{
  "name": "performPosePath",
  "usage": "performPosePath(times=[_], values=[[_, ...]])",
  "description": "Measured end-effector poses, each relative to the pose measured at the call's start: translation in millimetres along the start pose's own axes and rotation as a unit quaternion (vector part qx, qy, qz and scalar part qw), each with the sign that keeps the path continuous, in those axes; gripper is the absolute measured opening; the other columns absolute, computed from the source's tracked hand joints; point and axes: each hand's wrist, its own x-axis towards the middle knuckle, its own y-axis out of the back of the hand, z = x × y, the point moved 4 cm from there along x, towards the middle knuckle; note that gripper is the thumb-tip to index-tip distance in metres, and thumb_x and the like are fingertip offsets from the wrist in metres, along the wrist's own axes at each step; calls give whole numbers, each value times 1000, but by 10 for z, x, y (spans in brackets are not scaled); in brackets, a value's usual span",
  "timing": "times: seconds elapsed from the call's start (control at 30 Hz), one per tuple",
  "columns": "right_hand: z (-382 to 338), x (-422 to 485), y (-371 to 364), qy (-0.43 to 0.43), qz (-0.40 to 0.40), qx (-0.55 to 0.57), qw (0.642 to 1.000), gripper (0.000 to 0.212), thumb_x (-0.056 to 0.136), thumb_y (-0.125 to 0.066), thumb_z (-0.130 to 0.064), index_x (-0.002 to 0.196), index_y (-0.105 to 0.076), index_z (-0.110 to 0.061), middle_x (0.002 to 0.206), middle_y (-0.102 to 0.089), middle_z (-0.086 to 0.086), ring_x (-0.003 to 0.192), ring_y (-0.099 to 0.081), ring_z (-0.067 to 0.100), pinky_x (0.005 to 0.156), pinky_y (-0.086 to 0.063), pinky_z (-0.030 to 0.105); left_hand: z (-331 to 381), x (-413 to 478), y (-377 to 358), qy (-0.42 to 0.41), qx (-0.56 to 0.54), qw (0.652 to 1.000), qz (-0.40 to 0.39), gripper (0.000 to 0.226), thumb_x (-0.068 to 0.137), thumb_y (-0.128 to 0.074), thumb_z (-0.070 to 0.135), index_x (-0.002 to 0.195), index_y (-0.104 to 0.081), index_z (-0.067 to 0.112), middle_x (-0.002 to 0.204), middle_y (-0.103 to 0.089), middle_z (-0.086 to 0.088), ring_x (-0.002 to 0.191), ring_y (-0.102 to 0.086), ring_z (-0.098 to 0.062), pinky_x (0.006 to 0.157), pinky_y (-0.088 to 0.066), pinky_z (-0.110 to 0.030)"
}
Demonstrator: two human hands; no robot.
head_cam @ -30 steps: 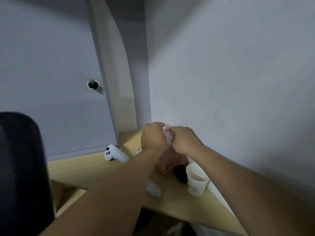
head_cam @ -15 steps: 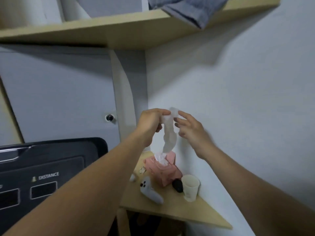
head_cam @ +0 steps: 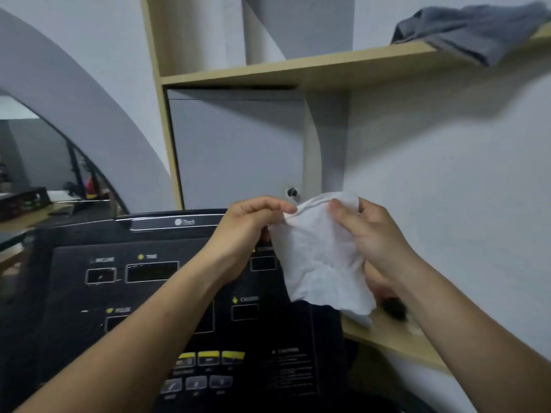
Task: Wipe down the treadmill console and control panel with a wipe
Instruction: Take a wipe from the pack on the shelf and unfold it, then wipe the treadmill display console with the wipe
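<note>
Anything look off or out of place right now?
Only the grey cloth on the upper shelf: it lies bunched, one corner sagging over the front edge. The console shows no spill or damage, though the picture is blurred.

Single view — head-worn wide-angle camera at person's eye height, facing forward and slightly down toward room corner. Left hand (head_cam: pixel 253 228) and right hand (head_cam: pixel 372 236) reach in from bottom edge, close to lens, holding wipe (head_cam: pixel 322 263) near frame centre. Treadmill console (head_cam: pixel 134 293) fills lower left, near, seen from above its panel. Shelf (head_cam: pixel 298 73) crosses top of frame — camera below it, underside visible. Wall (head_cam: pixel 447 174) runs close along right side.
</note>
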Motion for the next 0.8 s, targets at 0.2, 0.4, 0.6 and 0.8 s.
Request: performPosePath(times=[0.2,0.4,0.6,0.8], values=[[140,-136,-1365,-43,-29,9,999,24,99,-55,-26,98,-72,-9,97,-75,11,95,-71,27,89,-55,43,-15,-762,1130,20,-6,1000,17,67,86,-75,12,140,-42,32,102,-74,-12,95,-71,-22,88,-55,-29],[378,-352,-2257,-196,-113,12,974,42,85,-71,-21,123,-56,-11,106,-73,13,89,-72,23,72,-59,42,-69,-1313,2123,69,4,981,184,52,83,-75,5,122,-53,31,84,-58,-12,73,-60,-22,66,-51,-34],[411,-658,-2561,-190,-176,90,962,41,78,-63,9,111,-54,-14,88,-72,12,75,-68,16,61,-55,28,-45,-1580,2632,73,19,983,166,25,94,-57,-2,86,-70,18,85,-55,-13,73,-44,-27,69,-36,-41],[270,-764,-2614,-103,-183,-46,977,40,73,-71,14,107,-68,-6,95,-74,9,83,-71,18,73,-55,24,86,-1645,2617,36,332,941,59,40,67,-88,32,105,-76,24,113,-64,11,97,-64,-9,83,-48,-16]])
